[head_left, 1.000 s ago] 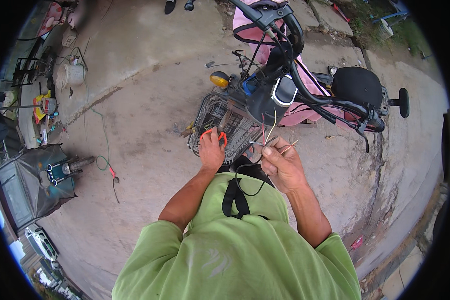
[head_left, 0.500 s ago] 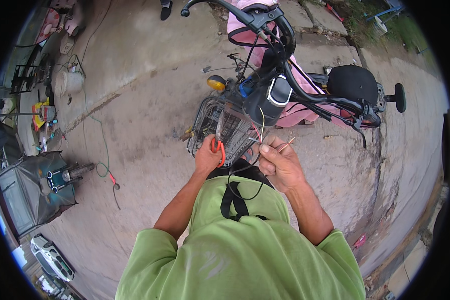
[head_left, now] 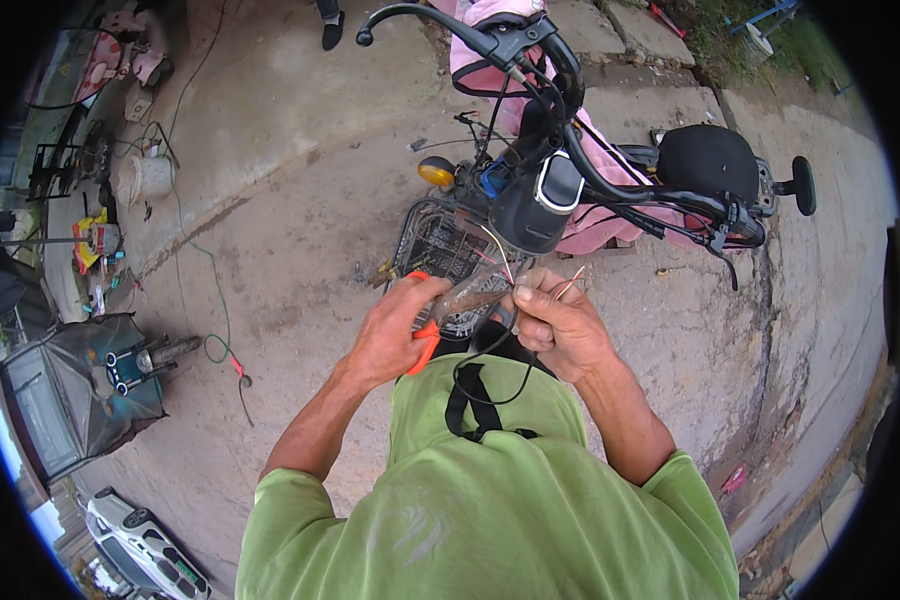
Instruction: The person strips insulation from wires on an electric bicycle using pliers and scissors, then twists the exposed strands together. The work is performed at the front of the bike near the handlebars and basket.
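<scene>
My left hand (head_left: 396, 325) is closed on orange-handled scissors (head_left: 425, 343), their metal blades angled toward my right. The blades reach to my right hand (head_left: 560, 320), whose fingers pinch a black cable (head_left: 523, 380) with thin white and red wire ends (head_left: 500, 245) fanning out; whether the blades touch the wires I cannot tell. The cable loops down over my green shirt. Behind my hands is a metal mesh basket (head_left: 435, 240) on an electric bike, below its dark headlight housing (head_left: 528, 225) and beside an orange reflector (head_left: 436, 170).
The bike's black handlebar (head_left: 635, 195) and pink cover (head_left: 605, 150) stretch across the upper right. At left are a white bucket (head_left: 152, 178), a green wire (head_left: 213, 290), a covered three-wheeler (head_left: 60, 385) and a white car (head_left: 140, 535). A person's shoe (head_left: 332, 32) shows at the top.
My left hand has risen and turned toward my right hand, swinging the scissors' blades from pointing up over the basket to lying across at the wires. My right hand still holds the cable.
</scene>
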### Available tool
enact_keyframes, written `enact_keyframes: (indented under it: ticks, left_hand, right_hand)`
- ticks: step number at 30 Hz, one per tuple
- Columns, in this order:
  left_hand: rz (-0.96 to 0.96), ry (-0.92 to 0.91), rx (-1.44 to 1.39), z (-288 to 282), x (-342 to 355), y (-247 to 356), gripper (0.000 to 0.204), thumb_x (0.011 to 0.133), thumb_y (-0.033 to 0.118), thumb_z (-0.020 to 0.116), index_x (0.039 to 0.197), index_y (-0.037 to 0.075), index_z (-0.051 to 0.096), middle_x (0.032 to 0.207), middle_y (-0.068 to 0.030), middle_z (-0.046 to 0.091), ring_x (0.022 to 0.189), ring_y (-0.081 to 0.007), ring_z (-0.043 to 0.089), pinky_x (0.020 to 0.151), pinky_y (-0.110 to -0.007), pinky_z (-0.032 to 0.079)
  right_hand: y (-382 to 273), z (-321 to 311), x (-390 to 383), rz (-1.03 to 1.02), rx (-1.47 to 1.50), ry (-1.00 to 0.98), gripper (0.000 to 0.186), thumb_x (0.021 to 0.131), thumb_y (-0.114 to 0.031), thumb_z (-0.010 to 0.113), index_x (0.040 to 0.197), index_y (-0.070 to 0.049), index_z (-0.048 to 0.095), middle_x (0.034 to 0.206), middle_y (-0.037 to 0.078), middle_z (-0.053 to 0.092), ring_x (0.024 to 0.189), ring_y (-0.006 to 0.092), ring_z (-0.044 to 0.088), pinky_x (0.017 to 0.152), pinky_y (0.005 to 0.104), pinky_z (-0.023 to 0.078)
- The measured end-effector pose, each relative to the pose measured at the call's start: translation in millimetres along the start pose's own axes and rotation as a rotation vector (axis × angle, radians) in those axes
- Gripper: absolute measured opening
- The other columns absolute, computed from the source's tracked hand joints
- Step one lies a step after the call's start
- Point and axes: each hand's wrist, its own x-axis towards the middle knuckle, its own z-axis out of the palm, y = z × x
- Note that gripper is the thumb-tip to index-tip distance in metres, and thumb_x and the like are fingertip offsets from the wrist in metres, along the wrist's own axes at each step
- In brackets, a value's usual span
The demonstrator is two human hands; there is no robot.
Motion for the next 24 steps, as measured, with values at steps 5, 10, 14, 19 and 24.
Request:
enact_keyframes:
  ticks: [5, 10, 14, 19, 24]
  left_hand:
    - [0.095, -0.016, 0.052, -3.4, 10.2, 5.2, 0.056, 0.070, -0.008, 0.070, 0.123, 0.006, 0.058, 0.109, -0.0176, 0.063, 0.101, -0.0373, 0.062, 0.085, -0.044, 0.051]
    - [0.169, 0.012, 0.121, -6.5, 17.4, 8.9, 0.050, 0.070, -0.006, 0.070, 0.117, 0.007, 0.062, 0.097, -0.0149, 0.063, 0.089, -0.0364, 0.062, 0.076, -0.044, 0.052]
    - [0.176, -0.006, 0.199, -9.6, 15.6, 5.1, 0.045, 0.070, -0.003, 0.071, 0.113, 0.008, 0.064, 0.089, -0.0122, 0.063, 0.080, -0.0338, 0.064, 0.068, -0.043, 0.052]
    - [0.157, -0.056, 0.196, -9.8, 11.4, -1.0, 0.045, 0.067, -0.005, 0.072, 0.110, 0.008, 0.066, 0.088, -0.0110, 0.065, 0.071, -0.0307, 0.065, 0.062, -0.040, 0.052]
    - [-0.142, -0.200, 0.012, -16.5, 3.3, 13.6, 0.042, 0.072, -0.004, 0.073, 0.112, 0.007, 0.064, 0.092, -0.0131, 0.067, 0.075, -0.0304, 0.067, 0.065, -0.038, 0.053]
  right_hand:
    - [-1.0, 0.0, -2.3, 0.007, -0.021, -0.033, 0.007, 0.093, -0.010, 0.068, 0.097, -0.008, 0.063, 0.086, 0.000, 0.064, 0.054, 0.0024, 0.042, 0.046, 0.0186, 0.030]
    - [0.7, -0.6, -3.1, -0.060, -0.193, 0.044, 0.014, 0.091, -0.008, 0.068, 0.104, -0.004, 0.068, 0.079, -0.002, 0.061, 0.056, 0.0017, 0.043, 0.047, 0.0179, 0.030]
    - [5.6, -4.1, -2.7, -0.074, -0.253, 0.086, 0.015, 0.090, -0.009, 0.070, 0.104, -0.002, 0.069, 0.076, -0.004, 0.060, 0.057, 0.0014, 0.044, 0.048, 0.0183, 0.030]
    - [3.1, -2.8, -1.8, -0.063, -0.263, 0.088, 0.013, 0.090, -0.009, 0.070, 0.101, -0.002, 0.069, 0.081, 0.000, 0.066, 0.057, 0.0015, 0.045, 0.048, 0.0180, 0.032]
    - [3.7, -0.6, 2.0, -0.074, -0.157, 0.085, 0.012, 0.089, -0.008, 0.071, 0.100, -0.003, 0.067, 0.085, 0.004, 0.069, 0.056, 0.0017, 0.044, 0.047, 0.0179, 0.032]
